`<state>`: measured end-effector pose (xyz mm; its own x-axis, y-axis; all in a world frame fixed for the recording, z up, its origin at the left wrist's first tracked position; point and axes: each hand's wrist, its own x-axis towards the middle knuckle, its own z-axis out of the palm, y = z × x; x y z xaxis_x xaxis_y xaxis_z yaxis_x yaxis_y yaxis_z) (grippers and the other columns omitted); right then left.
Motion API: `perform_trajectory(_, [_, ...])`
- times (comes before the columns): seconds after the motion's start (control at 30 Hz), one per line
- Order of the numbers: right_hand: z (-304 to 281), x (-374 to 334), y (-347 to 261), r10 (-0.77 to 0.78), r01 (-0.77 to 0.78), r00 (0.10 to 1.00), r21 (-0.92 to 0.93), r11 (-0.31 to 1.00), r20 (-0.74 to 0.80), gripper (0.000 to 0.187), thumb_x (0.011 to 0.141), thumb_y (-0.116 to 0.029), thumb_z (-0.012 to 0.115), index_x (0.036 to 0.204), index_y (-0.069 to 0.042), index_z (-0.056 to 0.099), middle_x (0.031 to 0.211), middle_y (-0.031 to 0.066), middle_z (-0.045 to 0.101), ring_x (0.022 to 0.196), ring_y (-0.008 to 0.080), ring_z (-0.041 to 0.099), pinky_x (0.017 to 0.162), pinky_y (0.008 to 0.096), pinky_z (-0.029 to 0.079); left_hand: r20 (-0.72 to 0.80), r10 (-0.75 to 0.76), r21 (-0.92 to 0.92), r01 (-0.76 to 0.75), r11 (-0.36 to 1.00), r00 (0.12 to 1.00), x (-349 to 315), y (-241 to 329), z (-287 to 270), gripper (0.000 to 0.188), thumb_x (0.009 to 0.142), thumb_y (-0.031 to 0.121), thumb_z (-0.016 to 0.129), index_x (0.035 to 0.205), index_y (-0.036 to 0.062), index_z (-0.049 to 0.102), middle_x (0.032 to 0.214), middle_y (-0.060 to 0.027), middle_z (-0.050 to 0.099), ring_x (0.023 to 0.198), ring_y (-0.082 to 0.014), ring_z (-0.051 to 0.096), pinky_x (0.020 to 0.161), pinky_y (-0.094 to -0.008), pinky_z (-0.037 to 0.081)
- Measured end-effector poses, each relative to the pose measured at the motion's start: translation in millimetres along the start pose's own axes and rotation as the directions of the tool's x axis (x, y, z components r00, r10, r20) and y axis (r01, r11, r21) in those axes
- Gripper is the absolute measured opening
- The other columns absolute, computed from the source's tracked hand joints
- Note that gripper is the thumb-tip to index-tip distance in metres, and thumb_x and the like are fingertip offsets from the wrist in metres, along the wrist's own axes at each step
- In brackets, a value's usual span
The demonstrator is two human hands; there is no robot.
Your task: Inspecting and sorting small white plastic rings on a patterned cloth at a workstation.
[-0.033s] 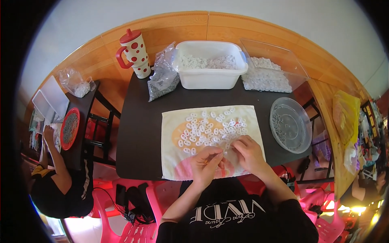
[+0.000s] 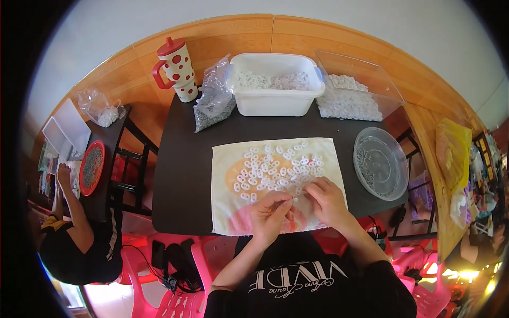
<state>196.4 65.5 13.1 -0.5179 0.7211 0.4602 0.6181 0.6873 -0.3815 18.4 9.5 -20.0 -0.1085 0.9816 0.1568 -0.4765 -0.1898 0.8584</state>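
Many small white oval plastic pieces with two holes (image 2: pixel 263 168) lie loose over a cream towel (image 2: pixel 221 159) with orange and pink patches. Over the towel's near part, my left hand (image 2: pixel 270 213) is closed, thumb and forefinger pinched together. Whatever sits in that pinch is too small to make out. To its right, my right hand (image 2: pixel 327 200) is closed too, fingertips together beside the near edge of the scattered pieces. A tiny white bit (image 2: pixel 295 200) shows in the narrow gap between both hands; its kind cannot be told.
At the table's back stand a dotted tumbler (image 2: pixel 179 71), a bag of grey metal parts (image 2: pixel 213 108), a white tub (image 2: pixel 273 103) and a heap of white pieces (image 2: pixel 350 100). A round clear container (image 2: pixel 380 164) sits right. Another person (image 2: pixel 79 233) works at the left table.
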Motion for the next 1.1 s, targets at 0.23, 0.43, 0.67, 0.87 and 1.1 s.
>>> perform_trajectory(0.23, [-21.6,4.6,12.3,0.047,-0.076,0.983,0.158,0.985,0.177,0.02,0.074,0.005,0.062,0.092,-0.003,0.064,0.084,0.0125,0.058,0.078,0.0313,0.062,0.066,0.0399,0.05,-0.061,-0.088,-0.008,0.087,0.996,0.994,-1.3,3.4,2.3,0.025,0.092,-0.009,0.06,0.116,-0.0026,0.064,0.096,-0.0087,0.065,0.072,-0.0143,0.066,0.056,-0.0235,0.052])
perform_trajectory(0.43, [-19.3,10.6,24.1,0.019,-0.044,0.988,0.156,0.987,0.154,0.018,0.081,0.005,0.058,0.096,-0.001,0.066,0.084,0.011,0.058,0.072,0.0255,0.063,0.063,0.0336,0.05,-0.023,-0.059,0.045,0.06,0.997,0.998,-1.9,2.3,1.7,0.03,0.091,-0.009,0.06,0.121,-0.0014,0.064,0.097,-0.008,0.065,0.072,-0.0132,0.065,0.056,-0.0228,0.052])
perform_trajectory(0.67, [-26.1,13.3,-5.8,0.326,-0.487,0.871,0.743,0.46,0.369,0.012,0.095,-0.001,0.059,0.104,0.0,0.068,0.088,-0.0006,0.061,0.073,0.0046,0.056,0.065,0.0203,0.044,-0.011,-0.107,-0.002,0.107,0.994,0.994,-3.9,2.1,0.6,0.034,0.089,-0.011,0.061,0.122,-0.0017,0.064,0.094,-0.0078,0.066,0.071,-0.0109,0.064,0.056,-0.0208,0.049])
perform_trajectory(0.87, [-9.5,13.2,-14.0,0.306,-0.332,0.928,0.841,0.427,0.211,0.012,0.091,0.005,0.063,0.101,0.002,0.067,0.088,0.0012,0.063,0.073,0.0055,0.056,0.065,0.0211,0.044,0.022,-0.096,-0.012,0.097,0.995,0.995,-3.7,3.4,0.8,0.035,0.089,-0.011,0.061,0.123,-0.002,0.064,0.091,-0.0064,0.066,0.068,-0.0077,0.061,0.055,-0.0197,0.048])
perform_trajectory(1.1, [-4.1,12.1,-11.2,0.215,-0.262,0.961,0.816,0.516,0.172,0.009,0.089,0.006,0.064,0.097,0.002,0.068,0.086,0.003,0.063,0.073,0.0071,0.057,0.066,0.022,0.044,0.021,-0.091,-0.019,0.092,0.996,0.996,-4.2,3.4,0.5,0.036,0.089,-0.011,0.061,0.123,-0.0022,0.063,0.091,-0.0057,0.066,0.067,-0.0068,0.06,0.055,-0.0189,0.048])
